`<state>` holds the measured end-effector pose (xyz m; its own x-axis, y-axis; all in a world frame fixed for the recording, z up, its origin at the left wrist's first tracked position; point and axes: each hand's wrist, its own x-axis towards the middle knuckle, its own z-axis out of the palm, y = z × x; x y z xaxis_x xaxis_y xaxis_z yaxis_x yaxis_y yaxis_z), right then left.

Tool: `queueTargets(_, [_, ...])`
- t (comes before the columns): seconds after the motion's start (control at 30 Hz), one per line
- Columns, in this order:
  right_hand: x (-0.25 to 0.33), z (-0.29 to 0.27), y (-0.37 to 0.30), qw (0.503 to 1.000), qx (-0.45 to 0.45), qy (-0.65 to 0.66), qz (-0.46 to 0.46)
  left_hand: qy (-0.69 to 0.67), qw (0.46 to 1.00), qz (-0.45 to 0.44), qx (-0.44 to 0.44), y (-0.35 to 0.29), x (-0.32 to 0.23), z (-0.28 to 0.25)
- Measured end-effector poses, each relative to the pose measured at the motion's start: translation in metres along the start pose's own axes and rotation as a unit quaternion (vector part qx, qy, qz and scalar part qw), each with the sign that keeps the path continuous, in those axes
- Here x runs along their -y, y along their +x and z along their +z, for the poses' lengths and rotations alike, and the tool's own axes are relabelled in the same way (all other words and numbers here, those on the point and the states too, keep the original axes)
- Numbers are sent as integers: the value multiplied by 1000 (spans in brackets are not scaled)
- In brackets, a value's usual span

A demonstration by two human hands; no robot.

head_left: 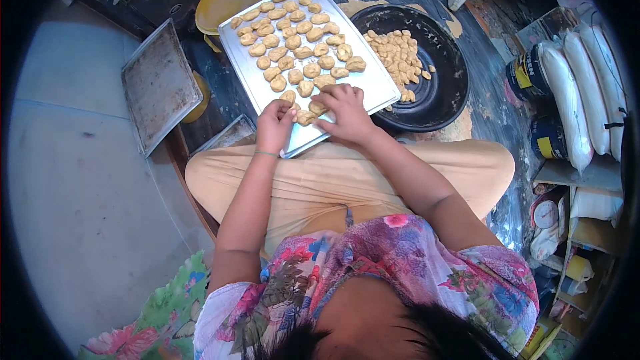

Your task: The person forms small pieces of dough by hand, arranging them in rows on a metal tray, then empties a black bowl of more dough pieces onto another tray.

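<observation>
A silver baking tray (235, 67) lies tilted in front of my crossed legs, covered with rows of brown dough pieces (293, 41). At its near end my left hand (275, 127) is closed, thumb and fingers pinching a dough piece (288, 96). My right hand (345, 113) curls over the tray with its fingers round another dough piece, which they partly cover. Between the two hands a dough lump (305, 118) rests on the tray. Right of the tray, a wide black basin (448, 87) holds a heap of smaller dough bits (398, 60).
A yellow bucket (230, 1) stands behind the tray. On the left, an empty worn tray (161, 87) leans against another yellow container (197, 99). Filled white bags (587, 93), dark buckets (527, 75) and a cluttered shelf (597, 235) line the right side.
</observation>
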<state>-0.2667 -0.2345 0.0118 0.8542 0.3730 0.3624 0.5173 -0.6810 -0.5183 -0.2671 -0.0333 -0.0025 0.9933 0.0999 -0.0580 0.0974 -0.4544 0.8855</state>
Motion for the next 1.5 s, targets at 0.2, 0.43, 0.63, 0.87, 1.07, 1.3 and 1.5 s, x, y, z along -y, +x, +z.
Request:
queueTargets(0.2, [-5, 10, 0, 999, 48, -9, 0, 31, 998, 48, -19, -1, 1, 0])
queueTargets(0.43, [-19, -5, 1, 999, 42, -4, 27, 237, 904, 355, -9, -14, -32, 4])
queueTargets(0.63, [-38, -17, 3, 990, 81, -64, 92, 302, 906, 297, 12, -4, -22, 18])
queueTargets(0.87, [-55, -23, -6, 993, 27, 4, 117, 320, 875, 357, -72, 4, -28, 33])
queueTargets(1.07, [-69, -23, 0, 985, -55, 130, 102, 351, 852, 386, 30, 10, -34, 52])
queueTargets(1.3, [-70, -57, -24, 983, 88, -37, 160, 306, 873, 379, -26, 9, -52, 58])
queueTargets(1.5, [-96, -43, -9, 973, -70, 104, 196, 331, 866, 373, 45, 22, -51, 101])
